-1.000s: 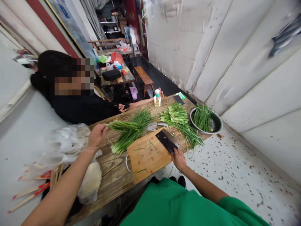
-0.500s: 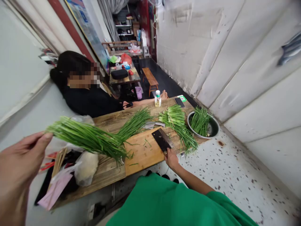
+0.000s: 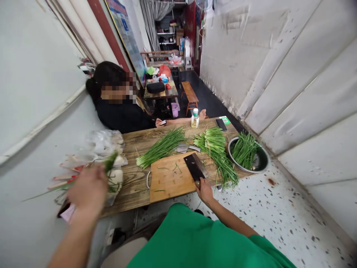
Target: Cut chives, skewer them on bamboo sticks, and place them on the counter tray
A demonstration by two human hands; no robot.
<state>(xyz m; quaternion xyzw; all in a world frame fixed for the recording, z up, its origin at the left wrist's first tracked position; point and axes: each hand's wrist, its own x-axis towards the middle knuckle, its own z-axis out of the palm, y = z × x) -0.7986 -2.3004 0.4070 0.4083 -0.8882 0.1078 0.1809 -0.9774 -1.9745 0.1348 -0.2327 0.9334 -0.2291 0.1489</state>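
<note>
My left hand (image 3: 90,186), blurred by motion, is closed round a bunch of garlic chives (image 3: 111,162) at the left end of the table; its green ends stick out on both sides of the fist. My right hand (image 3: 205,190) grips the handle of a cleaver (image 3: 193,166). The blade lies flat over the right edge of a wooden cutting board (image 3: 167,184), which carries a few green scraps. Behind the board rests a loose pile of chives (image 3: 163,147). Another pile (image 3: 216,149) lies to the right of the cleaver.
A metal bowl (image 3: 263,163) with chives stands at the table's right end. A small knife (image 3: 191,147) lies behind the board. Along the back are a bottle (image 3: 195,118) and a phone (image 3: 221,124). Plastic bags (image 3: 104,143) crowd the left end. A person (image 3: 119,115) sits behind the table.
My left hand has swung the chives from the far left inward and down, turning the bunch away from the board. The camera view has shifted left. My right hand keeps the cleaver on the board.
</note>
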